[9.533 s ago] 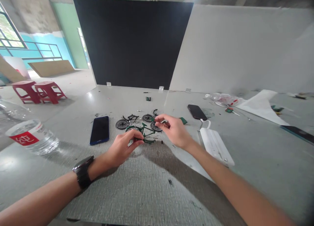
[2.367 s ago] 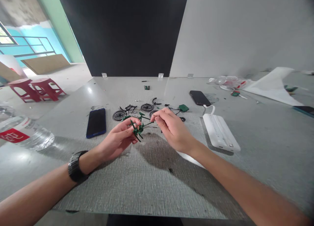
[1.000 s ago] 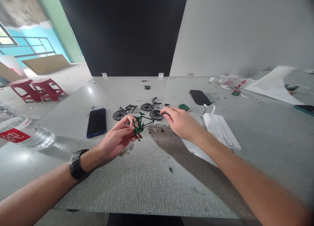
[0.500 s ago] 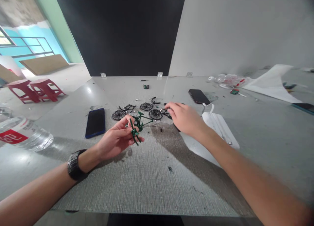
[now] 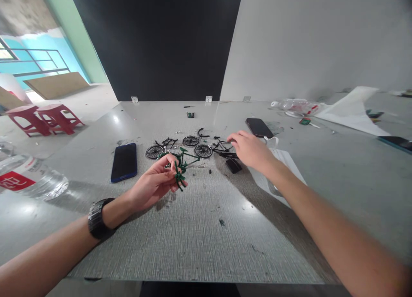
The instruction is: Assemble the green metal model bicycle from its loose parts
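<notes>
My left hand (image 5: 157, 177) is closed, thumb and fingers pinching a small green toy bicycle part (image 5: 179, 177) with thin bars, apparently a handlebar piece. Just beyond it lies a green toy bicycle frame (image 5: 189, 158), partly hidden by my fingers. Over to the right, my right hand (image 5: 251, 149) hovers low with thumb and index drawn together, beside the far end of a black toy bicycle frame (image 5: 223, 145). Whatever sits at those fingertips is too small to make out. A spoked wheel (image 5: 203, 151) is at that frame's left end.
Another wheel (image 5: 191, 140) and a second black frame (image 5: 168, 142) lie behind. Phones rest left (image 5: 124, 162) and right (image 5: 259, 127). A white power bank (image 5: 289, 162) is partly under my right arm. A water bottle (image 5: 35, 177) stands at far left; a small black block (image 5: 233, 166) lies near centre.
My right hand has shifted right, off the black frame's seat end, uncovering more of that frame and the black block. My left hand keeps the green part, turned slightly.
</notes>
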The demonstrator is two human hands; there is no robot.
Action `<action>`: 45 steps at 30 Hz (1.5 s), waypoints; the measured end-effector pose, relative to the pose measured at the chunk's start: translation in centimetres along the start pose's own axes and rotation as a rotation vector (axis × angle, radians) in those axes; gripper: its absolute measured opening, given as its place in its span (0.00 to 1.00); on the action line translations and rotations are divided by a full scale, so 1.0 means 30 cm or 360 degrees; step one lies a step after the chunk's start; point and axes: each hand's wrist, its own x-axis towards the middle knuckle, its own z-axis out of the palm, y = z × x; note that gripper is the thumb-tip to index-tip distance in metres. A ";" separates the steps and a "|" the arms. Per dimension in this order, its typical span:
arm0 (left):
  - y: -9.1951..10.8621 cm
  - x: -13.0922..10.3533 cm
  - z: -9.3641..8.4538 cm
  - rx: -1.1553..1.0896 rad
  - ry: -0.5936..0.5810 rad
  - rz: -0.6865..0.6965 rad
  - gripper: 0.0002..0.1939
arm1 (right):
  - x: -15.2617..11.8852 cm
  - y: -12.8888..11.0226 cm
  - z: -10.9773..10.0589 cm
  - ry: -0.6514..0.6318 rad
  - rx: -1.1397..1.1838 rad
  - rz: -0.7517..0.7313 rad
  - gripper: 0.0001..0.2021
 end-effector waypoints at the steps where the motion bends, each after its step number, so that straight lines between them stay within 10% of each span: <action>1: -0.001 0.000 -0.001 0.0003 0.0001 0.0002 0.09 | 0.002 -0.002 0.012 -0.0013 0.0024 -0.0019 0.16; 45: -0.023 0.008 -0.005 0.0177 -0.0084 0.0104 0.07 | 0.037 -0.035 0.036 -0.0284 -0.0014 -0.0283 0.26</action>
